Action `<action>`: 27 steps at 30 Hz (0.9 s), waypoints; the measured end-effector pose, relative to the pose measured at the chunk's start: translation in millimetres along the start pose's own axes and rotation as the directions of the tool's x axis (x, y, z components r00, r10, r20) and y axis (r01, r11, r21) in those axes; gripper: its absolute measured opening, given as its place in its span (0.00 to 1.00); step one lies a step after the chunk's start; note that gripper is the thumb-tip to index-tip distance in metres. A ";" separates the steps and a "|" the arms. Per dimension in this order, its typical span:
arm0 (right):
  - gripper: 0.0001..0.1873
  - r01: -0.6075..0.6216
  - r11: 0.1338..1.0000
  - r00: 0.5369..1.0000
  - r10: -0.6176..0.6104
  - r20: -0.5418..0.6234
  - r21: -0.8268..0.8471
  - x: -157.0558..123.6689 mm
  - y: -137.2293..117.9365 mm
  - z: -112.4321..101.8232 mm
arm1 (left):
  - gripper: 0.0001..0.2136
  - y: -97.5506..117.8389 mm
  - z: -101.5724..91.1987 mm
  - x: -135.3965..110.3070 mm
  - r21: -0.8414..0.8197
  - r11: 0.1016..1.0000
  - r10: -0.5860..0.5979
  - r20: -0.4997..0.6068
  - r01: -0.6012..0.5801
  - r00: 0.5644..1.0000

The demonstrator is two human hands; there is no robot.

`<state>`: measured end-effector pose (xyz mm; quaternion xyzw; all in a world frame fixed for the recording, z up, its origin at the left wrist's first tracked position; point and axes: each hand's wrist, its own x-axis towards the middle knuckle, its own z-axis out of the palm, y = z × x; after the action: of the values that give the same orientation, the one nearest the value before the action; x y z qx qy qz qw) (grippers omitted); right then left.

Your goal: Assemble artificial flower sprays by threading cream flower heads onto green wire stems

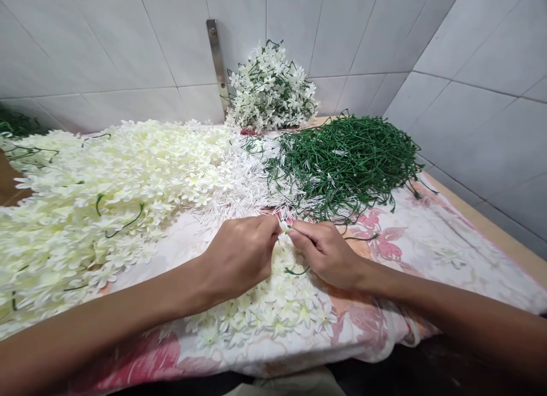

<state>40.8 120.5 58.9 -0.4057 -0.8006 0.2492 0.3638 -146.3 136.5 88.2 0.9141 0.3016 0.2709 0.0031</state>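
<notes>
My left hand (241, 252) and my right hand (329, 252) meet at the middle of the cloth, both closed in a pinch. Between the fingertips shows a small white artificial flower (284, 228), gripped from the left. On the right my thumb and finger close on a bit of green plastic stem (289, 227), mostly hidden by them. Below my hands lies a small heap of white flowers (273, 313). Just beyond them is a pile of thin white stamens (243, 185), and behind my right hand a mound of green stems (354, 162).
A large spread of cream flower heads (106, 179) covers the left side. Against the tiled wall (290, 25) stands a bunch of white flowers with green stems (273, 88), beside a metal bracket (217, 60). A floral cloth (440, 253) covers the table.
</notes>
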 end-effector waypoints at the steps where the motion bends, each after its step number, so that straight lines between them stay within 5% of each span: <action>1: 0.19 0.003 1.000 1.000 -0.003 0.003 0.000 0.0 -0.4 0.0 | 0.06 0.5 -0.5 0.1 0.010 1.000 0.005 0.002 -0.005 1.000; 9: 0.20 -0.059 0.982 0.995 0.044 0.086 0.181 -0.4 3.6 -3.8 | 0.06 -13.0 -7.4 12.2 -0.442 0.878 -0.092 0.222 0.184 0.971; 27: 0.19 0.018 0.983 0.996 -0.033 0.078 0.180 1.5 3.7 -5.0 | 0.06 -9.9 4.9 4.7 -0.419 0.903 -0.075 0.066 0.096 0.995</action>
<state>45.8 124.2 59.9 -0.3505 -0.7941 0.3318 0.3694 -146.2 148.0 84.7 0.8841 0.2755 0.3071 0.2194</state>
